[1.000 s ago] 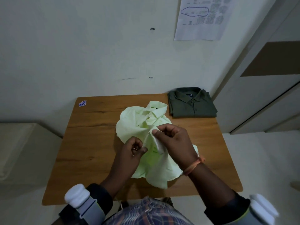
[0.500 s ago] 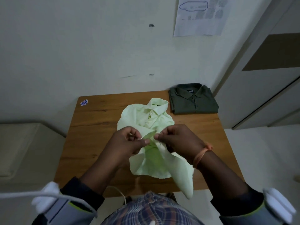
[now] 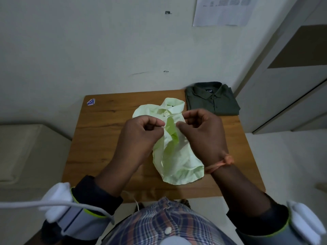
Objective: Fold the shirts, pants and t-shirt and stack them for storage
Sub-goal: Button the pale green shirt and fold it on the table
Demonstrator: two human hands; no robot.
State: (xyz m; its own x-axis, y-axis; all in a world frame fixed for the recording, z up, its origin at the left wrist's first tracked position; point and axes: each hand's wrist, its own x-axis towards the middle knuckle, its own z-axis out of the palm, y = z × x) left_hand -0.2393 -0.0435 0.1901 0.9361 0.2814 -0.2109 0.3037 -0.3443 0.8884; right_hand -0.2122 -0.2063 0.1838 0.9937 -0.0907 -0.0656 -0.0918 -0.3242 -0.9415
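A light green shirt lies crumpled at the centre of a wooden table, collar toward the far wall and hem toward the person. Its front placket is parted below the top button, showing the brighter inside.

The left hand pinches the left edge of the placket between thumb and forefinger; the remaining fingers are curled in. The right hand pinches the opposite placket edge the same way, fingers curled, with the 2 thumbs close together but apart. An orange thread band sits on the right wrist.

1 dark green shirt lies folded at the far right corner of the table, collar toward the wall, just beside the light green collar without clearly touching it. A small sticker is on the far left corner of the tabletop.

A printed paper sheet hangs on the wall above. White padded devices and grey cuffs sit on both forearms; a white cable runs from the left one.
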